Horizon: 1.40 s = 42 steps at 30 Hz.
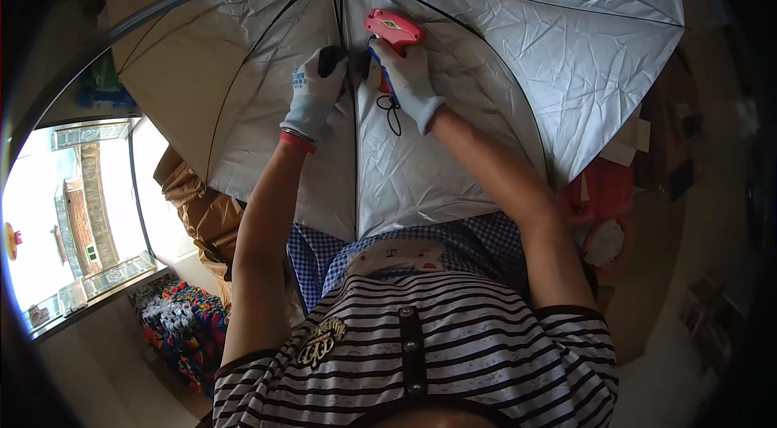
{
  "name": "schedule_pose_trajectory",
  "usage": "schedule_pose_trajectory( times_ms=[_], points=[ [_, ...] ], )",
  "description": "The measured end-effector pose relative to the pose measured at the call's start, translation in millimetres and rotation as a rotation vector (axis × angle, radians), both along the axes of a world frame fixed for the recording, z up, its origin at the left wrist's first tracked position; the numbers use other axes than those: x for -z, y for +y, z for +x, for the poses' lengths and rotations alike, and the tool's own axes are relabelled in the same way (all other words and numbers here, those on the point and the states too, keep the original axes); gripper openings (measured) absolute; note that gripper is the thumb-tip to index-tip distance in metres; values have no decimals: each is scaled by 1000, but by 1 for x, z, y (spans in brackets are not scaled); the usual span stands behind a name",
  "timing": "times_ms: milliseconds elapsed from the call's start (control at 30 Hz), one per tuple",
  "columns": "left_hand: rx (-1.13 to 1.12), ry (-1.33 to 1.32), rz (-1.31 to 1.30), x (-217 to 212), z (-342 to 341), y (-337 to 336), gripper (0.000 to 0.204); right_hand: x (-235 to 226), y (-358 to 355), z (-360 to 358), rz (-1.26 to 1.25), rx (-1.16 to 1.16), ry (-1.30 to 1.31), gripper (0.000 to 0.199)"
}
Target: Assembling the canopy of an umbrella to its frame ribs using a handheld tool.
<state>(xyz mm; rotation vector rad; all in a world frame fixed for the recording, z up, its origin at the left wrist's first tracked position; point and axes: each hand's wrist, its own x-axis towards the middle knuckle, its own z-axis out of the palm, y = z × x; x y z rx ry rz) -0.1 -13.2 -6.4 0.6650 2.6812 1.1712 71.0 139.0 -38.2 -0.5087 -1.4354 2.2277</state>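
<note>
An open umbrella spreads before me, its silvery lining facing up and its black ribs meeting at a hub near the upper edge. My right hand, in a light glove, grips a red tagging gun with blue on its handle side. A thin black cord loop dangles below that hand. Close to its left, my left hand wears a similar glove with dark fingertips. Its fingers are curled together beside the middle rib; what lies between them is hidden. A red band circles my left wrist.
The umbrella's dark shaft curves away to the left. A bright window and brown wrapping are on the left, above a colourful heap. Red items sit beyond my right arm. Blue checked cloth covers my lap.
</note>
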Motion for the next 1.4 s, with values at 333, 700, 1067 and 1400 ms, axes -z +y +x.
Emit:
schedule_pose_trajectory(
  times_ms=[333, 700, 1067, 1400],
  points=[
    [-104, 134, -76, -6, 9, 13, 21, -14, -18, 11, 18, -108, -183, 30],
    [-213, 130, -53, -1, 9, 21, 18, 10, -4, 2, 27, -221, -115, 29],
    [-164, 200, -34, 4, 7, 20, 18, 23, 5, -4, -63, -269, 145, 30],
    [-203, 9, 22, 3, 4, 16, 19, 26, 43, 6, -674, -797, 67, 33]
  ],
)
